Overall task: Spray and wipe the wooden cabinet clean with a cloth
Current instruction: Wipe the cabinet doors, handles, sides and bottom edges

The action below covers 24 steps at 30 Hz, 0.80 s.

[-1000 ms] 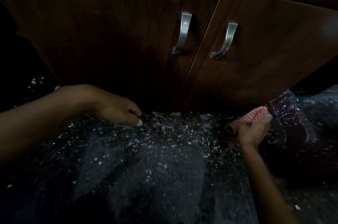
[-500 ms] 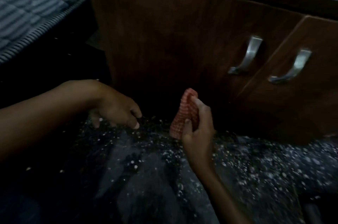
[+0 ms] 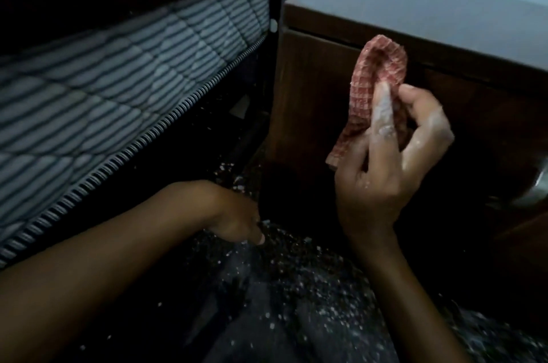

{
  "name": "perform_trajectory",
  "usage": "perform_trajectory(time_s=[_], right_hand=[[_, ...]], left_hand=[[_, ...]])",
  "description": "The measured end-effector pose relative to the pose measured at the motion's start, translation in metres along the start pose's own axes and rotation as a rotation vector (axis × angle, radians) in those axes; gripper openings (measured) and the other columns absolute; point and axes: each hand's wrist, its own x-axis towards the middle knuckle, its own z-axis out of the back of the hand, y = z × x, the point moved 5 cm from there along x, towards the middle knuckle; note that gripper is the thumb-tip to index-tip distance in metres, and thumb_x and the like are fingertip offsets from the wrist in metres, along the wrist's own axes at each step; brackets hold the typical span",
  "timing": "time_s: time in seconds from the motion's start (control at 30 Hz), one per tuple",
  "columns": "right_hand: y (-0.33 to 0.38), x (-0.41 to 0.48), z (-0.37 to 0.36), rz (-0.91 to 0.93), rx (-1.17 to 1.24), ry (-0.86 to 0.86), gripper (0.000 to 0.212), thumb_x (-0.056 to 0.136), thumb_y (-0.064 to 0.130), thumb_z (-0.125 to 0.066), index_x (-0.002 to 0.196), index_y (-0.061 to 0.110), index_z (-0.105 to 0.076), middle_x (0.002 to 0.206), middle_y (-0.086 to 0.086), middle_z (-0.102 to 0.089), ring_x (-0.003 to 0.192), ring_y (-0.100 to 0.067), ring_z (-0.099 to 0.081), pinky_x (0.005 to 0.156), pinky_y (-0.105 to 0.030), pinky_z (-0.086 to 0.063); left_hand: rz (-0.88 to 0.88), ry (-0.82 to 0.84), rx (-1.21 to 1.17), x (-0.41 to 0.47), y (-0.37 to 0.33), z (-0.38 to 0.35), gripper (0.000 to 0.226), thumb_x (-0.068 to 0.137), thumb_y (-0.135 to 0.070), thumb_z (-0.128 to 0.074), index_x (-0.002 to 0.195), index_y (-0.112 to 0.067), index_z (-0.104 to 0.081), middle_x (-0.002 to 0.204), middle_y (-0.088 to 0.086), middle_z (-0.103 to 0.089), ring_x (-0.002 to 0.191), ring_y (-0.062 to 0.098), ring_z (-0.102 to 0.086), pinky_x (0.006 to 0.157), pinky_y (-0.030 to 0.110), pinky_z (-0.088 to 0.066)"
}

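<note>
My right hand (image 3: pixel 388 164) is raised in front of the dark wooden cabinet (image 3: pixel 311 101) and grips a folded red checked cloth (image 3: pixel 370 89) between thumb and fingers. White foam or residue streaks the fingers. The cloth is close to the upper part of the cabinet's left door, though I cannot tell if it touches the wood. My left hand (image 3: pixel 237 217) rests low on the dark speckled floor (image 3: pixel 296 288) by the cabinet's left corner, fingers curled down with nothing visible in them. No spray bottle is in view.
A striped quilted mattress (image 3: pixel 118 89) on a dark bed frame (image 3: pixel 274 66) stands close at the left of the cabinet. A metal door handle (image 3: pixel 533 196) shows at the right edge. The floor is strewn with white flecks. A pale wall rises behind the cabinet top.
My right hand has lifted the cloth from floor level up in front of the cabinet's upper left part. The view has swung left, bringing the mattress in. My left hand has stayed on the floor.
</note>
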Motion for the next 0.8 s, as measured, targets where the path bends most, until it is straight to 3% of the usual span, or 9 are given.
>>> perform_trajectory(time_s=[0.07,0.1,0.17,0.33,0.43,0.5,0.57,0.73,0.8], right_hand=[[0.008,0.005,-0.010,0.021,-0.037,0.003,0.028,0.093,-0.005,-0.043,0.113,-0.010,-0.062,0.111,-0.031,-0.057,0.099,-0.040,-0.054,0.089,-0.042,-0.045],[0.016,0.007,-0.016,0.051,-0.042,0.030,0.028,0.093,-0.003,-0.044,0.114,-0.008,-0.063,0.112,-0.029,-0.058,0.099,-0.038,-0.052,0.089,-0.040,-0.045],[0.028,0.012,-0.033,0.119,-0.017,0.134,0.029,0.095,0.001,-0.043,0.115,-0.005,-0.063,0.116,-0.026,-0.059,0.098,-0.034,-0.047,0.087,-0.040,-0.043],[0.040,-0.017,-0.053,0.397,-0.064,0.341,0.017,0.092,0.003,-0.055,0.098,-0.001,-0.070,0.106,-0.016,-0.068,0.093,-0.032,-0.052,0.066,-0.037,-0.042],[0.032,-0.057,-0.056,0.507,-0.003,0.489,0.020,0.092,0.003,-0.051,0.094,-0.001,-0.071,0.101,-0.015,-0.069,0.091,-0.029,-0.049,0.065,-0.037,-0.036],[0.023,-0.087,-0.059,0.506,0.071,0.627,0.026,0.087,0.008,-0.047,0.103,-0.001,-0.066,0.107,-0.015,-0.060,0.088,-0.026,-0.042,0.067,-0.035,-0.032],[0.013,-0.120,-0.060,0.531,0.103,0.709,0.030,0.084,0.014,-0.046,0.107,-0.001,-0.058,0.109,-0.015,-0.049,0.088,-0.027,-0.041,0.066,-0.035,-0.034],[-0.008,-0.190,-0.053,0.756,0.046,0.955,0.021,0.076,0.020,-0.053,0.076,0.010,-0.071,0.089,-0.011,-0.068,0.086,-0.029,-0.055,0.061,-0.033,-0.043],[-0.025,-0.206,-0.047,0.715,-0.009,1.060,0.021,0.075,0.024,-0.054,0.076,0.010,-0.070,0.089,-0.008,-0.067,0.087,-0.028,-0.051,0.064,-0.037,-0.037]], left_hand=[[0.030,-0.002,0.025,0.004,-0.001,0.000,0.054,0.098,-0.037,-0.038,0.144,-0.010,-0.032,0.152,0.007,-0.030,0.137,0.025,-0.033,0.097,0.018,-0.039],[0.047,0.013,0.030,0.005,-0.003,-0.001,0.054,0.098,-0.037,-0.038,0.144,-0.010,-0.032,0.152,0.007,-0.029,0.135,0.027,-0.036,0.079,0.012,-0.047],[0.090,0.060,0.006,0.003,-0.008,-0.005,0.056,0.098,-0.037,-0.038,0.146,-0.010,-0.027,0.153,0.007,-0.025,0.133,0.031,-0.038,0.036,0.011,-0.041],[0.177,0.177,0.021,-0.001,-0.008,-0.014,0.054,0.097,-0.036,-0.040,0.146,-0.014,-0.029,0.152,0.005,-0.026,0.131,0.033,-0.041,0.038,0.024,-0.041],[0.168,0.173,0.057,-0.002,-0.011,-0.013,0.053,0.097,-0.033,-0.042,0.143,-0.007,-0.033,0.147,0.010,-0.032,0.126,0.036,-0.046,0.026,0.012,-0.034],[0.157,0.146,0.082,0.000,-0.015,-0.009,0.053,0.097,-0.033,-0.043,0.141,-0.005,-0.035,0.145,0.011,-0.036,0.123,0.035,-0.050,0.032,0.013,-0.039],[0.099,0.123,0.093,0.006,-0.020,-0.008,0.047,0.097,-0.031,-0.043,0.134,-0.002,-0.042,0.140,0.016,-0.043,0.115,0.034,-0.056,0.054,0.024,-0.049],[0.082,0.200,0.061,0.010,-0.031,-0.017,0.041,0.097,-0.029,-0.042,0.127,-0.001,-0.048,0.130,0.018,-0.056,0.117,0.037,-0.056,0.089,0.045,-0.049],[0.091,0.210,0.047,0.012,-0.034,-0.020,0.042,0.097,-0.030,-0.042,0.129,-0.004,-0.046,0.131,0.015,-0.056,0.118,0.034,-0.056,0.090,0.043,-0.049]])
